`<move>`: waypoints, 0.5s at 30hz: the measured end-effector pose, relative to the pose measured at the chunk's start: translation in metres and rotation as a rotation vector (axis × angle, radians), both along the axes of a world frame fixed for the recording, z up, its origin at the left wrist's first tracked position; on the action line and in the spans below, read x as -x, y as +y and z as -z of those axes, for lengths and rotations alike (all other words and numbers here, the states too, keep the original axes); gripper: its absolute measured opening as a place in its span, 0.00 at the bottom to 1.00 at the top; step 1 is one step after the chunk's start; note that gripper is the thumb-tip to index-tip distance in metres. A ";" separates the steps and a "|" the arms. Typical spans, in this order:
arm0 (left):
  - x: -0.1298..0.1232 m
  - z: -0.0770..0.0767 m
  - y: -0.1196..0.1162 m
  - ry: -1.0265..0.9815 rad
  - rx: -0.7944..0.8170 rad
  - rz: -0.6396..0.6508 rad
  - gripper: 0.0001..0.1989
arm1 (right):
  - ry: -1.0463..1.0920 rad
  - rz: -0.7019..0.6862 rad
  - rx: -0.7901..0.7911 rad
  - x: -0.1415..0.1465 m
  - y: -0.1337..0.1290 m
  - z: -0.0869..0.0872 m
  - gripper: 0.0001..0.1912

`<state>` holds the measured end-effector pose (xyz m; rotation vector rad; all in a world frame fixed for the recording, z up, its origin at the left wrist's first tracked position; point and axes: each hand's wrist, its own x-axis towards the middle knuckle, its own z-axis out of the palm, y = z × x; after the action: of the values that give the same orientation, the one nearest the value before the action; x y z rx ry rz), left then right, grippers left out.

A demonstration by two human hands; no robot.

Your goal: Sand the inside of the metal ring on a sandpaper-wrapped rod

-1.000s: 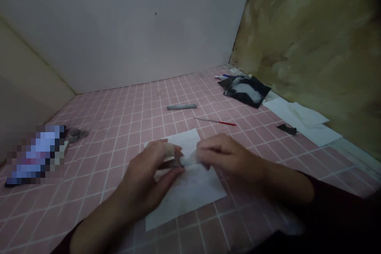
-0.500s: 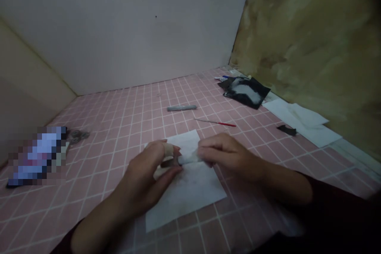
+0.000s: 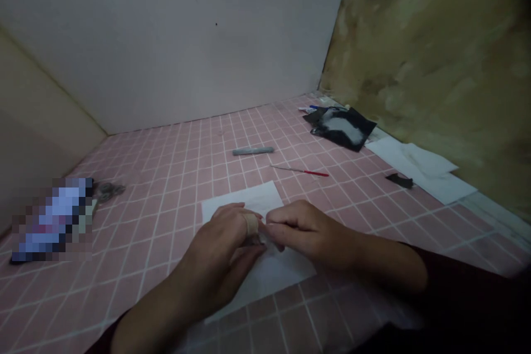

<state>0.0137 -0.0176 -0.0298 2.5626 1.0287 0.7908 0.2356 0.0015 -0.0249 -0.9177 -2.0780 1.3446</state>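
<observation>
My left hand (image 3: 226,243) and my right hand (image 3: 301,229) meet over a white sheet of paper (image 3: 265,282) on the pink tiled surface. A beige bandage (image 3: 250,224) is wrapped round a finger of my left hand. The left thumb and fingers close round a small object that is mostly hidden between them. My right fingers are curled in a pinch against the left fingertips; what they hold is covered. Beyond the paper lie a thin tool with a red handle (image 3: 316,173) and a grey bar (image 3: 253,150).
At the left, a blurred-out phone-like device (image 3: 52,221) lies by a grey tangled clump (image 3: 108,191). Toward the right wall are a black sheet with white powder (image 3: 342,128), white papers (image 3: 440,185) and a dark scrap (image 3: 399,181). A white wall (image 3: 199,55) stands behind.
Both hands have come together, the left moving right and the right slightly down and left. The whitish piece that showed in the right fingers and the dark object in the left are now mostly covered.
</observation>
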 end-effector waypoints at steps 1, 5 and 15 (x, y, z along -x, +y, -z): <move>0.000 0.000 0.000 0.005 0.007 0.009 0.11 | -0.005 0.000 -0.001 0.000 0.000 0.000 0.18; 0.003 -0.001 0.002 0.002 -0.005 -0.130 0.11 | 0.104 0.100 -0.030 -0.002 0.001 -0.003 0.19; -0.002 -0.001 -0.001 -0.016 -0.016 -0.112 0.11 | 0.104 0.076 -0.022 -0.002 0.001 -0.003 0.18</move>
<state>0.0156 -0.0187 -0.0286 2.5262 1.1737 0.8501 0.2376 0.0022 -0.0217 -0.8897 -1.9565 1.2999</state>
